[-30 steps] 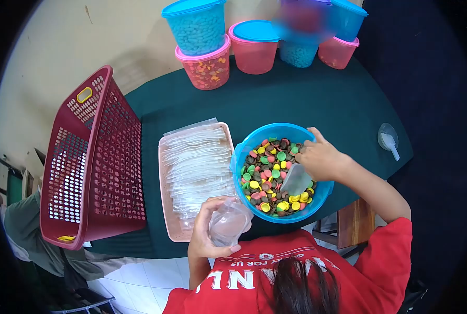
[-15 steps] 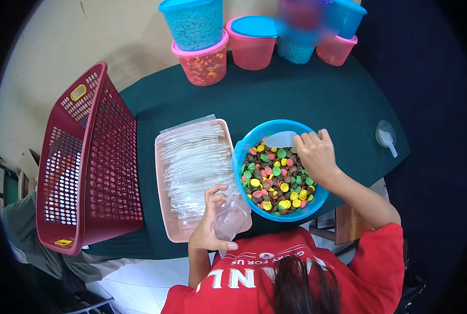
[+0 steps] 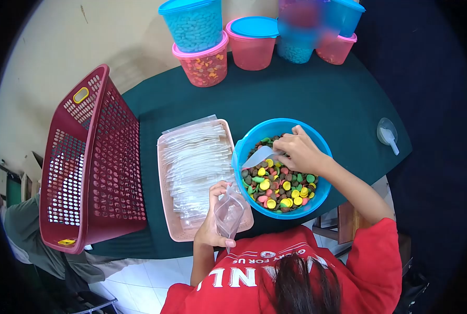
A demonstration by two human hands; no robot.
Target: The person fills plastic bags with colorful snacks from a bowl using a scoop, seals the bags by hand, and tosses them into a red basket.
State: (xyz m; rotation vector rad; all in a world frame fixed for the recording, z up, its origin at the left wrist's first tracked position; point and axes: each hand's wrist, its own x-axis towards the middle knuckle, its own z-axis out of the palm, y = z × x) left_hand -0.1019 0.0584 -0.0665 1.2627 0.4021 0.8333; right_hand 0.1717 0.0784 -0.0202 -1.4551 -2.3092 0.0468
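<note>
My left hand is closed around a clear plastic pouch, whose mouth gapes open near the blue bowl's left side. My right hand grips a translucent white scoop over the bowl. The round blue bowl holds many small brown, yellow, green and pink cup-shaped pieces. Left of the bowl, a pale pink tray carries a long stack of clear flat pouches; my left hand is over its lower right corner.
A tall maroon perforated basket stands at the left. Lidded tubs, including a blue one and a pink one, line the back. A small clear dish with a white spoon lies at the right. Part of another person shows far left.
My right hand and the scoop have moved left and slightly down across the bowl. The pouch in my left hand is more upright, with its mouth spread wider.
</note>
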